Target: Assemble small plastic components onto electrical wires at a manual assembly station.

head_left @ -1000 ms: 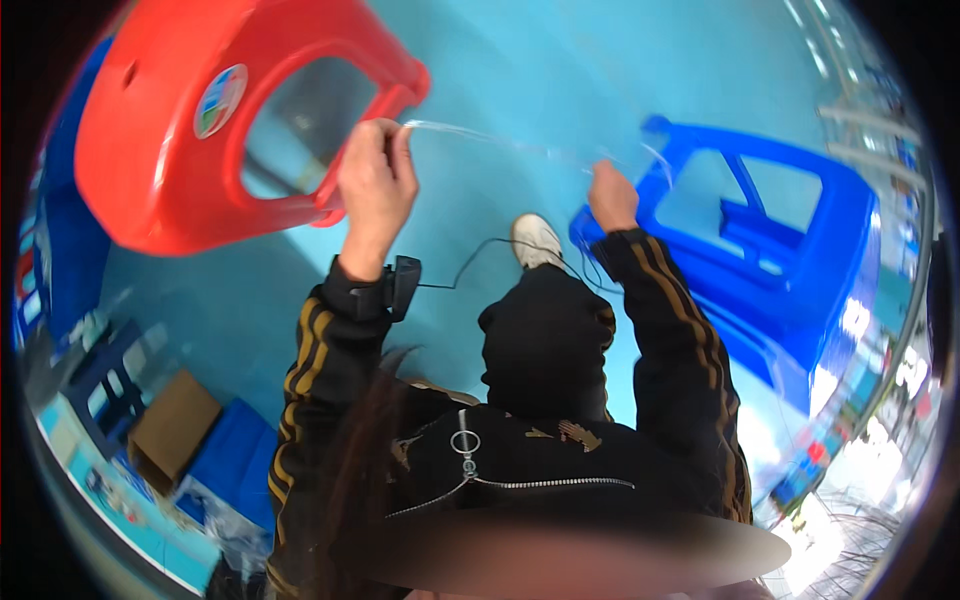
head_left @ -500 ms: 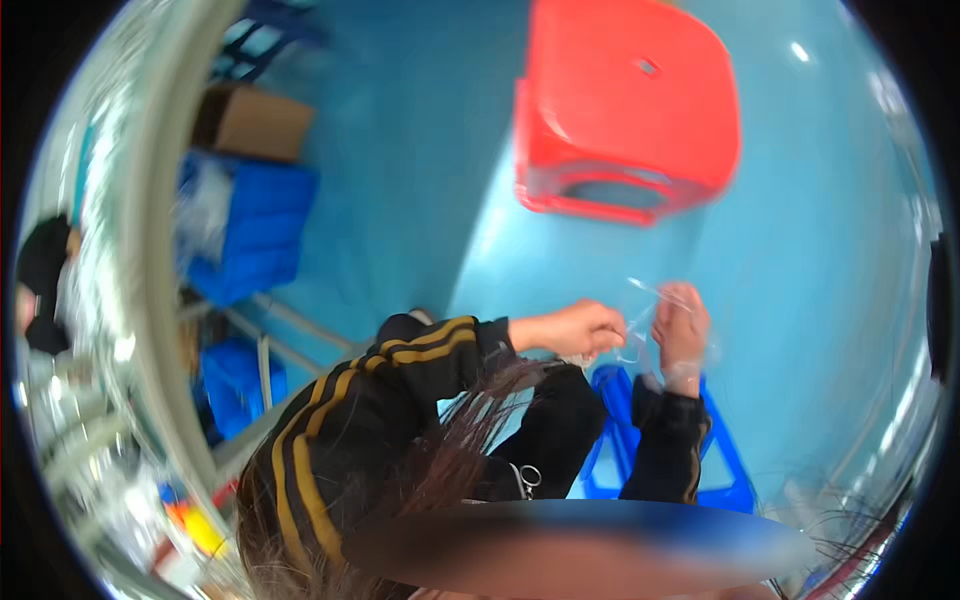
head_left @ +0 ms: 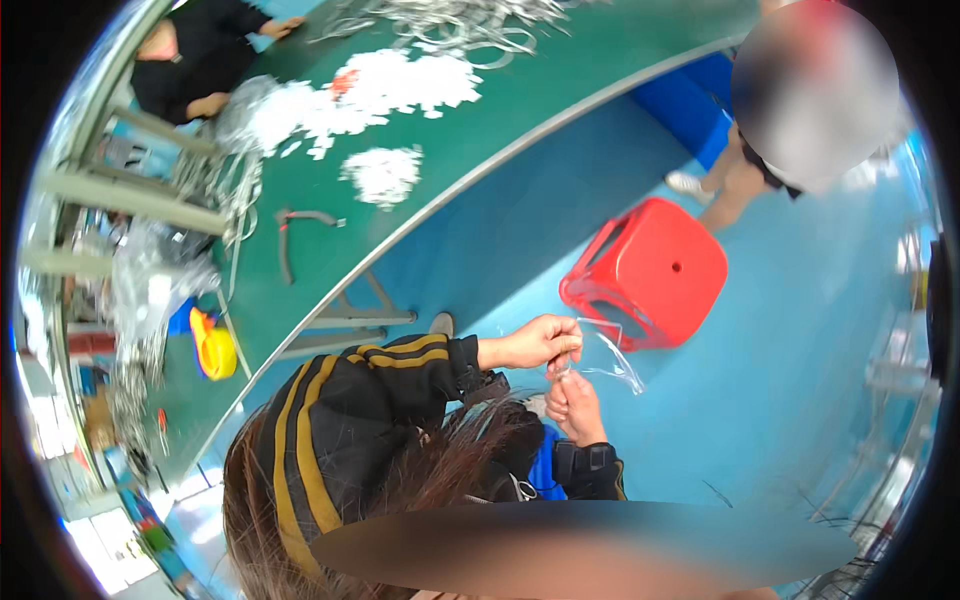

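My left hand and my right hand meet in front of me, above the blue floor. Both pinch a small clear plastic bag that hangs to the right of my fingers. My left sleeve is black with yellow stripes, and a black band sits on my right wrist. Whether something small is held inside the bag, I cannot tell.
A red plastic stool stands just beyond my hands. A long green table carries white piles of small parts and metal wire pieces. One person stands at the upper right, another person sits at the table's far side. A blue stool is under me.
The view has swung round: the green table and other people now show. My hands have come close together on the clear bag, from spread apart a second ago.
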Action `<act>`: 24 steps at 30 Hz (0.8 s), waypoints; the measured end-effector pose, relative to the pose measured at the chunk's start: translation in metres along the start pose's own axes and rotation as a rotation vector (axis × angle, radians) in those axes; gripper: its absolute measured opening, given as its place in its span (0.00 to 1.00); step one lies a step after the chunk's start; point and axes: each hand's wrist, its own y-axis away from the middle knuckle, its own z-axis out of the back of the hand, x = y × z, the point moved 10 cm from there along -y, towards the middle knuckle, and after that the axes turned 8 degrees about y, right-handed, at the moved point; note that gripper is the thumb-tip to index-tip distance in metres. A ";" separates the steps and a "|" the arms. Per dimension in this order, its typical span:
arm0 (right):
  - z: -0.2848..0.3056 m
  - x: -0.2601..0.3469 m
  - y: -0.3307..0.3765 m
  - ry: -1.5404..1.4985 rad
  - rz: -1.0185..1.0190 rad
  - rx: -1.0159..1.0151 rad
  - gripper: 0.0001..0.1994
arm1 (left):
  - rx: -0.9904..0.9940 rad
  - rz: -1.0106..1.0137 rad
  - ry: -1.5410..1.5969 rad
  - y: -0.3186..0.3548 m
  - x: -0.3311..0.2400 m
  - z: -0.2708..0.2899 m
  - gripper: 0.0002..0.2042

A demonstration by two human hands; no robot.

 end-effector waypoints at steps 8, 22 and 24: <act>-0.069 0.122 0.048 0.557 0.475 -0.490 0.13 | -0.075 -0.067 0.138 0.088 -0.094 -0.003 0.10; -0.299 0.059 0.053 0.383 -0.186 0.265 0.19 | -0.193 -0.189 -0.054 0.218 -0.226 0.081 0.10; -0.304 0.066 0.050 0.353 -0.149 0.243 0.19 | -0.136 -0.188 0.122 0.234 -0.237 0.090 0.10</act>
